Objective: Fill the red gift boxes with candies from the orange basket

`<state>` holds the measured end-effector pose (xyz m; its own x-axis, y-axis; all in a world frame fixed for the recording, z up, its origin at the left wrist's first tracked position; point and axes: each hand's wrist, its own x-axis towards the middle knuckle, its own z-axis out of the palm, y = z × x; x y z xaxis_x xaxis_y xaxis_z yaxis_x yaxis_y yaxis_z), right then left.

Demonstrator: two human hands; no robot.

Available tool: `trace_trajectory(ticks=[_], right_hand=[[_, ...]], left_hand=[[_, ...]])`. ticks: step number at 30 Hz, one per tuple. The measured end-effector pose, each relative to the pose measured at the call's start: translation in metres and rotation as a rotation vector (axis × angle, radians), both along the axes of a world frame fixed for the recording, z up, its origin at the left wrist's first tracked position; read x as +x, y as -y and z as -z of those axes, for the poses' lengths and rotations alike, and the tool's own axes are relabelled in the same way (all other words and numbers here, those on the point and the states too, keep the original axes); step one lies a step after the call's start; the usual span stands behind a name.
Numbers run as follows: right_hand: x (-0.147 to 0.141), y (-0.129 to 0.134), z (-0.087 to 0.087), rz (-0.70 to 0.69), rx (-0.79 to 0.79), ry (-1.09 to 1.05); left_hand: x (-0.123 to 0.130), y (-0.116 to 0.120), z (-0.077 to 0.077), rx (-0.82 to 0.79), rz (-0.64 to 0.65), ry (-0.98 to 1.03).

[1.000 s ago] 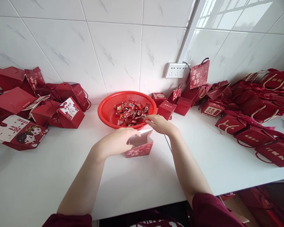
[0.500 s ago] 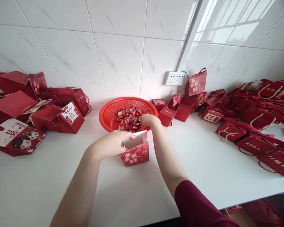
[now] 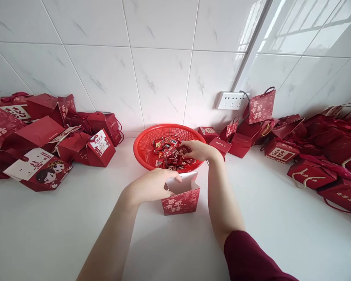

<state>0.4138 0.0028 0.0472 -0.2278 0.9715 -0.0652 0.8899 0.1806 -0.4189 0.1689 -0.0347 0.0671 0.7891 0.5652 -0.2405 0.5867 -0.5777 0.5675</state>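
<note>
A red paper gift box [image 3: 181,202] with white characters stands upright with its top open, its pale inside showing. My left hand [image 3: 153,185] grips its left upper edge, the thumb and a finger reaching over the rim. Just behind it sits a red plastic basket [image 3: 140,150] with a perforated side, holding a heap of red wrapped candies [image 3: 167,150]. Over the right side of this heap is my right hand [image 3: 199,150], fingers curled around some candies; how many is hidden.
Folded red gift boxes [image 3: 101,148] crowd the left side of the white counter [image 3: 76,218]. More red boxes and bags [image 3: 310,171] are piled along the right. A power strip [image 3: 231,100] is fixed to the tiled wall behind, near a tall red bag [image 3: 261,107].
The view has turned slightly left, so everything sits farther right in it. My right hand stays in the basket, its fingers a little more spread. My left hand keeps its hold on the box.
</note>
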Motion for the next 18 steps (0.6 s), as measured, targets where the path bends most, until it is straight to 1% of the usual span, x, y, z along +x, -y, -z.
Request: trace_trajectory(ticks=[4,6,10,13,16,18], right_hand=[[0.006,0.025,-0.015,-0.113,0.066,-0.256],[0.006,0.036,-0.021,-0.186,0.057,-0.353],[0.004,0.056,-0.034,-0.346,0.030,-0.481],[0.003,0.065,-0.041,-0.432,0.008,-0.542],[0.002,0.070,-0.045,-0.476,-0.012,-0.512],[-0.002,0.071,-0.047,-0.504,-0.012,-0.482]], left_hand=[[0.005,0.001,-0.005,0.006,0.040,-0.010],[0.007,0.000,-0.006,-0.001,0.044,-0.014],[0.009,-0.002,-0.006,-0.049,0.005,-0.008],[0.009,-0.002,-0.006,-0.062,0.017,0.000],[0.010,-0.002,-0.008,-0.051,0.061,0.009],[0.012,-0.002,-0.009,-0.053,0.067,-0.005]])
